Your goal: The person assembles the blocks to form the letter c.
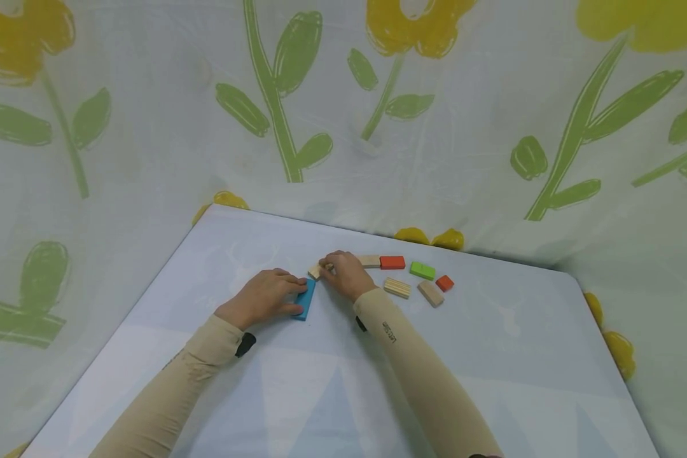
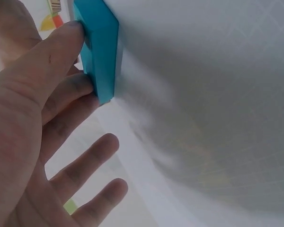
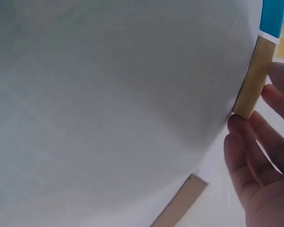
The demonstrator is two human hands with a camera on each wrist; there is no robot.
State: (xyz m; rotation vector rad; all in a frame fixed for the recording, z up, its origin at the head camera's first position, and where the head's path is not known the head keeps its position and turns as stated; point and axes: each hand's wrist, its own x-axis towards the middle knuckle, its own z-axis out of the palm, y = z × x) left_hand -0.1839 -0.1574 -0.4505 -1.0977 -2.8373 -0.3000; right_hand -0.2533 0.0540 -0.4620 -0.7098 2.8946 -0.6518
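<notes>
A blue block (image 1: 305, 299) lies flat on the table, and my left hand (image 1: 266, 296) holds it between thumb and fingers. The left wrist view shows the thumb against the blue block (image 2: 103, 52), two fingers at its lower end and the other fingers of my left hand (image 2: 52, 123) spread away. My right hand (image 1: 346, 275) grips a plain wooden block (image 1: 314, 271) just beyond the blue one. In the right wrist view, that wooden block (image 3: 254, 78) stands end to end with the blue one (image 3: 273, 18), a narrow gap between them, and my right hand (image 3: 260, 156) is at its side and lower end.
Right of my right hand, a wooden block (image 1: 369, 261) meets a red block (image 1: 392, 263). Farther right lie a green block (image 1: 422, 270), a small red block (image 1: 444, 283), a ridged wooden block (image 1: 397, 287) and a plain one (image 1: 430, 294). A flowered curtain (image 1: 464, 127) hangs behind the table.
</notes>
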